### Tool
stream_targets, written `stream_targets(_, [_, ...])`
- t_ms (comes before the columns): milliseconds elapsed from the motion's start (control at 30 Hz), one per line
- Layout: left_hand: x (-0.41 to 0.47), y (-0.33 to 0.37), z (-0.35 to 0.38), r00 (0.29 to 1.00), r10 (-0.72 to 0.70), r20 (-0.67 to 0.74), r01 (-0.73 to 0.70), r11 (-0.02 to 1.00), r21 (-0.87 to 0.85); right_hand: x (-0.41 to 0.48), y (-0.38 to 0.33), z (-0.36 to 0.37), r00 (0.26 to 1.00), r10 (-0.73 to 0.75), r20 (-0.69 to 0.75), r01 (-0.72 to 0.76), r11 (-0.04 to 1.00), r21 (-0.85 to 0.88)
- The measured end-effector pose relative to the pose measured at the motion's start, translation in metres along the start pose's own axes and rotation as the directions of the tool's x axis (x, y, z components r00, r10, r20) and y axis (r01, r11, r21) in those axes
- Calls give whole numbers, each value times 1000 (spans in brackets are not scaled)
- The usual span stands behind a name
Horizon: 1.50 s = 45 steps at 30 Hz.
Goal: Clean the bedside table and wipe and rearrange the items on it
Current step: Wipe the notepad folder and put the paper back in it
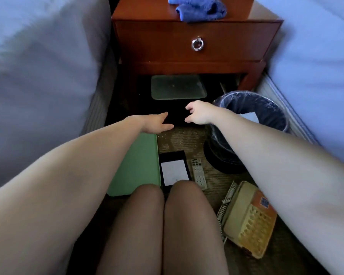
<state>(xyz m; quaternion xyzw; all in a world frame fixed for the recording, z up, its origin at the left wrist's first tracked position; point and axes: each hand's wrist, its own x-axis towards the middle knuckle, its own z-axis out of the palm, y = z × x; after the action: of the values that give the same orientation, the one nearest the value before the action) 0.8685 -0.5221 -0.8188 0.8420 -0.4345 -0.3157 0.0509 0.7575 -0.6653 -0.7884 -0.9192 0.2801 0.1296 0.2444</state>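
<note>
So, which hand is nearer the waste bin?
Right. The right hand is just left of the waste bin; the left hand is farther off, by the green tray.

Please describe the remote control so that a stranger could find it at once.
Start at the wooden bedside table and look down at the carpet before it. The remote control lies between the black bin and a black-framed white panel. It alone is a slim grey stick.

Left arm (68, 171): bare, stretched from lower left to centre.
Left hand (157, 124): fingers straight, thumb spread.
Right arm (276, 155): bare, stretched from lower right.
Right hand (200, 114): fingers curled, grip unclear.
Knees (165, 197): together, bottom centre.
</note>
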Motion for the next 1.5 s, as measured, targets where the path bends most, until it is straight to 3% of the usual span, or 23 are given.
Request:
stream_targets(467, [85,-58,96,992,-50,118,43,997,66,65,44,116,972,99,215,-102,995,3])
stream_targets(633, [111,-68,127,988,-16,152,-6,990,141,86,65,161,941,139,307,-161,986,49])
stream_targets(900, [131,-77,168,994,-12,109,-18,961,276,100,87,212,896,224,383,-288,951,117])
stream_targets(1167, [139,-75,180,1000,-25,-9,26,948,318,116,90,217,887,346,307,-443,825,351])
stream_targets(1333, [137,-78,161,1000,5,1,-5,988,152,120,103,216,855,468,226,-513,694,505])
stream_targets(1500, [135,-81,127,996,0,-85,-4,999,-47,128,89,195,865,488,117,-424,585,691])
